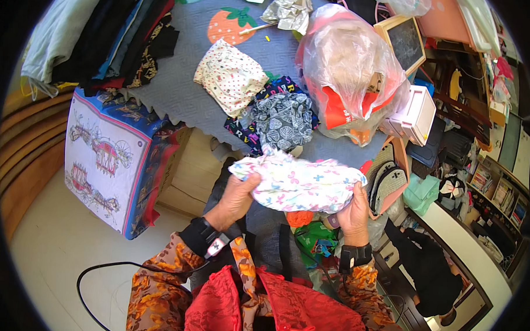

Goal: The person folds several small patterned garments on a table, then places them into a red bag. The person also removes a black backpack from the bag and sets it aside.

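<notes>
A white cloth printed with pink and blue butterflies (299, 184) is stretched between both hands above my lap. My left hand (234, 200) grips its left end, thumb on top, and my right hand (354, 212) grips the right end. Just beyond the cloth, a bunched grey leaf-print fabric piece (284, 122) lies over a dark blue one with coloured letters (276, 85). To their left is a cream fabric piece with small red dots (231, 76). All rest on a grey-blue quilted cover (189, 84) bearing strawberry prints.
Folded clothes (116, 33) are heaped at the back left. A filled clear plastic bag (351, 68) stands right of the fabrics, near a small framed blackboard (403, 41) and a white drawer box (413, 116). A cloth-draped box (112, 160) is at left. A person in black (432, 267) appears at lower right.
</notes>
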Demonstrator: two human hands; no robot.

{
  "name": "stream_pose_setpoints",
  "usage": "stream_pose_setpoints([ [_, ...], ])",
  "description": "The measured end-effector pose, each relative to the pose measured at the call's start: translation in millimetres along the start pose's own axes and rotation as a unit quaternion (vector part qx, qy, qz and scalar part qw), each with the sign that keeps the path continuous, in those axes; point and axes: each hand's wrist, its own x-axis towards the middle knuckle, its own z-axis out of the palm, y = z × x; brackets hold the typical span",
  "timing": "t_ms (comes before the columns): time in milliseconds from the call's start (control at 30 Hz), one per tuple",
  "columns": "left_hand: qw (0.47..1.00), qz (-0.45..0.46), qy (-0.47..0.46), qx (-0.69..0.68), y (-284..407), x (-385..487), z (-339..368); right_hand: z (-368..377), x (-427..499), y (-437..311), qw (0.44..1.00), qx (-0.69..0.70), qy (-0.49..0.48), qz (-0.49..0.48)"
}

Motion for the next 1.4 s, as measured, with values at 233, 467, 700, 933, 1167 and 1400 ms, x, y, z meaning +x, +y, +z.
stream_pose_setpoints([
  [233, 0.991, 0.055, 0.107, -0.063, 38.6, -38.1, -25.8, 27.1, -4.1, -2.8, 0.998, -0.027, -0.052, -0.026],
  [467, 0.992, 0.070, 0.092, -0.047, 46.1, -61.6, -49.5, 47.3, 0.7, -3.3, 0.993, -0.084, -0.066, -0.058],
  [700, 0.998, 0.032, 0.049, 0.002, 55.2, -82.6, -83.8, 54.3, 0.9, -12.1, 0.984, -0.128, -0.121, -0.039],
  [933, 0.952, -0.138, -0.271, -0.023, 73.5, -90.3, -121.8, 58.6, -16.4, -25.0, 0.981, -0.080, -0.164, 0.066],
  [1167, 0.970, -0.143, -0.184, 0.070, 29.5, -37.8, -78.1, 66.4, -36.5, -12.3, 0.943, -0.188, -0.248, 0.114],
  [1400, 0.965, -0.181, -0.067, 0.181, 56.0, -25.3, -44.2, 113.1, 0.7, -45.1, 0.945, -0.259, -0.199, 0.005],
])
